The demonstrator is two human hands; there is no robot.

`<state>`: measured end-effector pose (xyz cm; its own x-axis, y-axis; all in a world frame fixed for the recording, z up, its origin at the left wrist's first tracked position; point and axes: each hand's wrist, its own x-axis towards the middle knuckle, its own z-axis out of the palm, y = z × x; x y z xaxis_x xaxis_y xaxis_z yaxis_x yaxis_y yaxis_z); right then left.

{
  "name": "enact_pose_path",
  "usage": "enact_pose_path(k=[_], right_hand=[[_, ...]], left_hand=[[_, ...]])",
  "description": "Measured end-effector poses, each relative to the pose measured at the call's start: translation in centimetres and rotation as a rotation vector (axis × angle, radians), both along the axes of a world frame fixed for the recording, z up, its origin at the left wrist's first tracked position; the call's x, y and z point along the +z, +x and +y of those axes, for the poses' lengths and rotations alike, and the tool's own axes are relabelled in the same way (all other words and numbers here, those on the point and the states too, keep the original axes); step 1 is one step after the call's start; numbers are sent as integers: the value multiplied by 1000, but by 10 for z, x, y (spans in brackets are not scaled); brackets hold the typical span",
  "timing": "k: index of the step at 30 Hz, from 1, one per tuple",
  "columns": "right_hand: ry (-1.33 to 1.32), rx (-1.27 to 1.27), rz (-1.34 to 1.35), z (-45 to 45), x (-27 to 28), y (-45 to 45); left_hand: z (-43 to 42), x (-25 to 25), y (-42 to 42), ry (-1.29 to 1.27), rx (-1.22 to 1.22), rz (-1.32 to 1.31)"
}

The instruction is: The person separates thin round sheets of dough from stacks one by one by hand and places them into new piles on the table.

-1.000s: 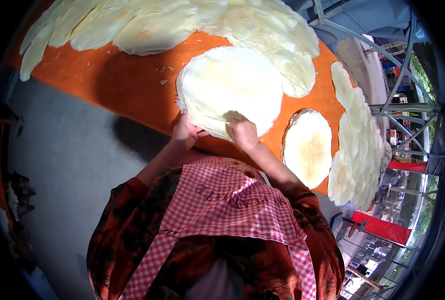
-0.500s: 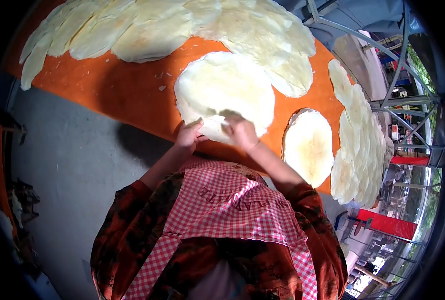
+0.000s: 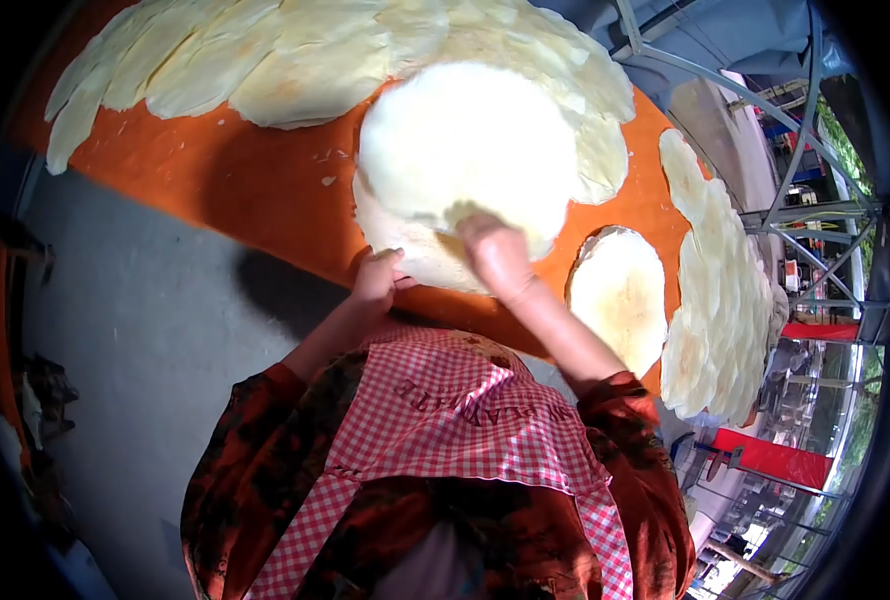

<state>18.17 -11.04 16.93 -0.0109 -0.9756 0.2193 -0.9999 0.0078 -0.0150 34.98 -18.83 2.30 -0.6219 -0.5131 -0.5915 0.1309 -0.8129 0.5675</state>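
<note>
- We have the upper sheet (image 3: 470, 145) half parted from the lower round (image 3: 415, 250): its far part is raised towards the middle of the orange table (image 3: 215, 170), its near edge low by our fingers
- Our right hand (image 3: 497, 255) is curled narrow, pinching that near edge
- Our left hand (image 3: 377, 275) touches the lower round's near left rim; we cannot tell how firmly it grips
- As we judge it, much is done: overlapping sheets (image 3: 310, 80) line the far side and more rows (image 3: 710, 310) cover the right
- What seems left is the lower round, its layers too hidden to count, and perhaps the oval stack (image 3: 618, 300)
- That stack lies just beside our right forearm, likely the nearest obstacle; pale crumbs (image 3: 328, 181) dot the surface, and a red cloth (image 3: 773, 458) hangs beyond
</note>
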Motion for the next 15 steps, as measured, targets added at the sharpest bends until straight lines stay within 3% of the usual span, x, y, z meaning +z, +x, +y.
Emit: enact_pose_path(k=[2,11,12,13,15], right_hand=[[104,-2,-83,18,-58,6],[-135,40,-283,33,-56,-1],[173,-159,-266,31,-58,-17],[146,-149,-288,21,-29,-26],[18,52,-256,6,45,-42]], left_hand=[[-1,5,3,-14,-19,38],[-10,15,0,-10,-46,301],[-16,25,1,-12,-26,333],[-22,35,3,-15,-2,363],[-44,52,8,-568,169,189]])
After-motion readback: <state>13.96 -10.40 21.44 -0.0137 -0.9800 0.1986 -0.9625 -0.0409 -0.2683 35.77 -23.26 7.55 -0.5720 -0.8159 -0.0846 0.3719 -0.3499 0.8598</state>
